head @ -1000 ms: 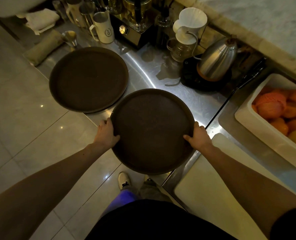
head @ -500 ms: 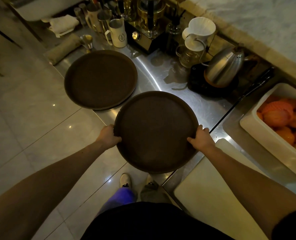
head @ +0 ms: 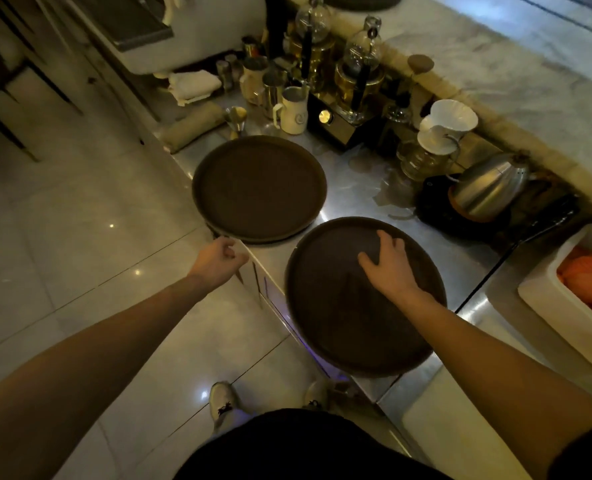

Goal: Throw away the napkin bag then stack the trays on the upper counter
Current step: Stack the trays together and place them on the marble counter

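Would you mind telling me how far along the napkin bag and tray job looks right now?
Done: no napkin bag is in view, so it may be gone already; I can't confirm. In hand: the right hand rests flat on the near tray, while the left hand reaches the edge of the far tray. Left: both trays sit on the steel lower counter, unstacked, not yet on the marble upper counter.

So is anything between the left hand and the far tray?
Nothing visible. The left hand is at the near rim of the far tray, with only bare counter edge between. The right hand lies flat on the near tray.
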{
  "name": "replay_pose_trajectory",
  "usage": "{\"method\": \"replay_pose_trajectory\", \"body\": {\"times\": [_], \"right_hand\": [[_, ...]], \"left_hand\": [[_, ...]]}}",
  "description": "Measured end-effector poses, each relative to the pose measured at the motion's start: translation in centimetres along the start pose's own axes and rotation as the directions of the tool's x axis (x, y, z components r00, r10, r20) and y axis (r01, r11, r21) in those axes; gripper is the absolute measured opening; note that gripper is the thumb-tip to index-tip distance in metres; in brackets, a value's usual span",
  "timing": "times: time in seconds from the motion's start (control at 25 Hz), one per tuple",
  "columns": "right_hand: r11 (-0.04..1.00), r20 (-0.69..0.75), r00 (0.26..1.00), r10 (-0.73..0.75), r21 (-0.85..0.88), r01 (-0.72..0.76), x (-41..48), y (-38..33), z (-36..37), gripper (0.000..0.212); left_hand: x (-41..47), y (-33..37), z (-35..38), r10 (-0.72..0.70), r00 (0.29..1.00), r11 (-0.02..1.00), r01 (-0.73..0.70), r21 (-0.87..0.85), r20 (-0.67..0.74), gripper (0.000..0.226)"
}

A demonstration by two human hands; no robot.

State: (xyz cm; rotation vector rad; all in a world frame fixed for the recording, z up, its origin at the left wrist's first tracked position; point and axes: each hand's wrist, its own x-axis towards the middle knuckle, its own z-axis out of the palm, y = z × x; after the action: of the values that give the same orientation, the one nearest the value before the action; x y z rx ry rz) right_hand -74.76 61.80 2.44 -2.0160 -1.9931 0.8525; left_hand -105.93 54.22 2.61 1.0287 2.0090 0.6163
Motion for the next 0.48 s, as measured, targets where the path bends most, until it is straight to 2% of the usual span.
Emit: {"method": "replay_pose_trajectory", "body": {"times": [0.12, 0.16, 0.32, 0.48], "right_hand": [[0.997, 0.019, 0.997, -0.068, 0.032, 0.068, 0.1, -6.2, 2.6, 0.072], [0.995, 0.023, 0.996, -0.087, 0.042, 0.086, 0.2, -7.6, 3.1, 0.071], [0.986, 0.021, 0.99, -0.138, 0.093, 0.136, 0.0, -14.9, 6.6, 0.069], [0.982, 0.033, 0.986, -0.163, 0.097, 0.159, 0.8, -18.4, 8.3, 0.07]], "left_hand": [[0.4, -2.0, -5.3, 0.078, 0.996, 0.997, -0.079, -0.017, -0.037, 0.011], [0.5, -2.3, -6.4, 0.099, 0.994, 0.994, -0.101, -0.042, -0.041, 0.01], [2.7, -5.7, -12.8, 0.12, 0.992, 0.989, -0.124, -0.086, -0.044, 0.048], [4.7, -7.6, -16.1, 0.115, 0.992, 0.989, -0.12, -0.089, -0.058, 0.059]]}}
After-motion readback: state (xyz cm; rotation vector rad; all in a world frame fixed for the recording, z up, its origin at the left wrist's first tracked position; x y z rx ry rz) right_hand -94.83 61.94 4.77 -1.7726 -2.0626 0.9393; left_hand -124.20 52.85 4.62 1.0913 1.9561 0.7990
